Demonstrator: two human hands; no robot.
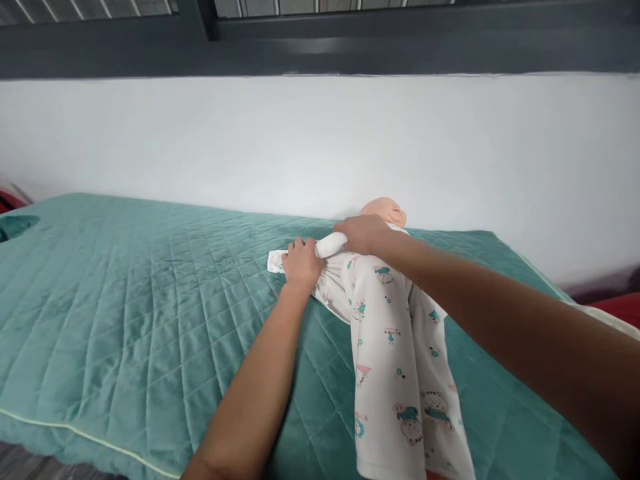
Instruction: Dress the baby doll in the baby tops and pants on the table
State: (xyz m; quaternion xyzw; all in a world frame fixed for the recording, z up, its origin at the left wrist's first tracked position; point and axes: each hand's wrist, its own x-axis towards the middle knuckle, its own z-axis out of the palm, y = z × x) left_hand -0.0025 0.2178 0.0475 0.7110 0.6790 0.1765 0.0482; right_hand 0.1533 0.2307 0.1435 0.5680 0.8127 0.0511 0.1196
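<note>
A baby doll lies on its back on the bed; its head point(384, 209) is beside the wall. White baby clothes point(385, 347) with a cartoon animal print cover its body and spread toward me. My left hand point(303, 261) is closed around the sleeve point(276, 261), whose end sticks out to the left of my fingers. Between my hands shows a smooth white rounded piece point(331, 245); I cannot tell if it is the doll's arm. My right hand point(363, 233) is closed at its right end, close to the doll's shoulder. The right fingertips are mostly hidden.
A green quilted cover point(150, 300) spreads over the bed, with pale piping along its front edge. Behind it rises a white wall point(250, 147) below a dark window frame point(350, 47) with bars. Red items point(617, 309) show at the right edge.
</note>
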